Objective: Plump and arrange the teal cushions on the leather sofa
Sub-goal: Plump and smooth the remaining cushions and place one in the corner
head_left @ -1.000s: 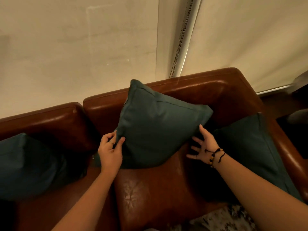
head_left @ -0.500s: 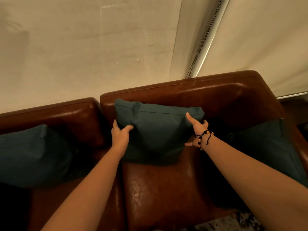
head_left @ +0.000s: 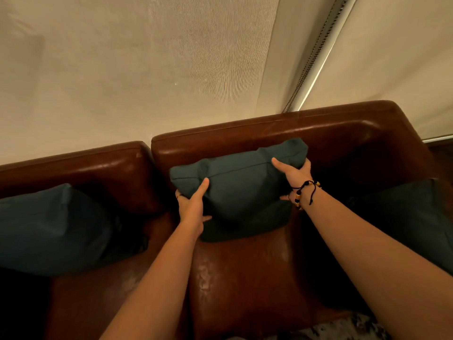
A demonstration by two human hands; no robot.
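A teal cushion (head_left: 241, 192) stands against the backrest of the brown leather sofa (head_left: 245, 273), squeezed between both hands. My left hand (head_left: 192, 206) grips its left edge, thumb on the front face and fingers behind. My right hand (head_left: 295, 174), with a beaded bracelet at the wrist, grips its upper right corner. A second teal cushion (head_left: 49, 227) lies on the left seat. A third teal cushion (head_left: 414, 217) leans at the right arm of the sofa, partly behind my right forearm.
A pale roller blind (head_left: 147, 69) with a bead chain (head_left: 311, 57) hangs directly behind the sofa back. A patterned rug (head_left: 343, 327) shows at the bottom edge in front of the seat.
The middle cushion went from tilted on one corner to level against the backrest. Both hands moved up its sides and now squeeze it; the right hand closed over the upper right corner.
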